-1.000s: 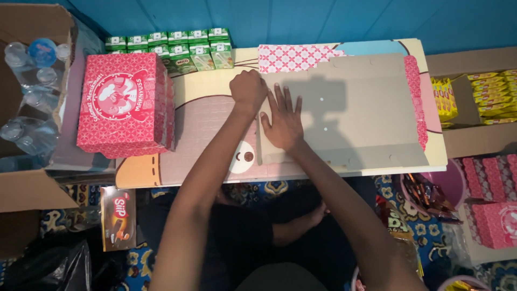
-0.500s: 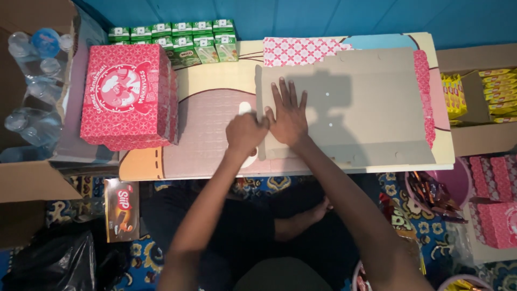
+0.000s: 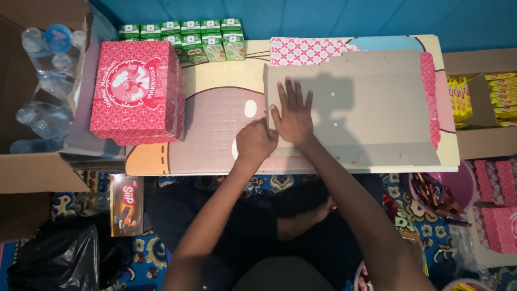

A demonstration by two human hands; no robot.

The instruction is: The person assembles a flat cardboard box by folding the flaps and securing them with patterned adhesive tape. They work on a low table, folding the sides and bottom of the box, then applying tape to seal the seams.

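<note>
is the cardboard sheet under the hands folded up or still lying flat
Flat. The cardboard sheet lies spread on the table, right hand pressed open on it, left hand fisted at its edge.

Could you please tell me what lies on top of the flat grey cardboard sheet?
On the flat grey cardboard sheet, the right hand lies flat; the left hand presses its left edge. The tabletop beneath is covered.

One flat cardboard sheet [image 3: 366,108]; one red box stack [image 3: 134,91]; two hands, left [image 3: 256,141] and right [image 3: 293,116].

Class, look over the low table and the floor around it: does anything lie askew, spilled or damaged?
Nothing stands out. The flat grey cardboard sheet lies square on the table, and the stacked red patterned boxes sit tidy.
</note>
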